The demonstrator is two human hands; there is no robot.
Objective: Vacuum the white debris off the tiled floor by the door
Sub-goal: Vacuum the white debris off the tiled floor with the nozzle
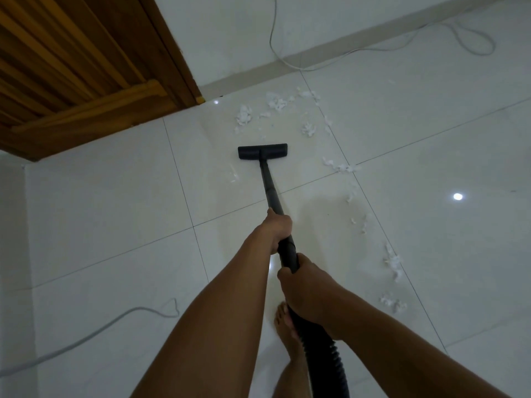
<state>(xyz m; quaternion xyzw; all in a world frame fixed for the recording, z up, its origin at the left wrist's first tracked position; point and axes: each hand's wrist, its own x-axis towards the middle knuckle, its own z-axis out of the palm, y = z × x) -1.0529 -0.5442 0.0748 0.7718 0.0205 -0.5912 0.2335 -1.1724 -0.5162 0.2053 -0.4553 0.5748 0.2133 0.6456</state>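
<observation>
Here, left hand (277, 226), right hand (308, 289), fingers (283, 275) curled round wand (269, 185), nozzle (262, 151) near debris (244, 115), open floor (115, 211) leftward.

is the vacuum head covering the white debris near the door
No, the vacuum head sits on bare tile, with the white debris lying beyond it.

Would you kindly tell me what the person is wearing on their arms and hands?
Nothing that shows: the left hand and right hand are gloveless, with no rings, watch or bracelet visible, and no sleeve reaches into the frame on either side.
</observation>
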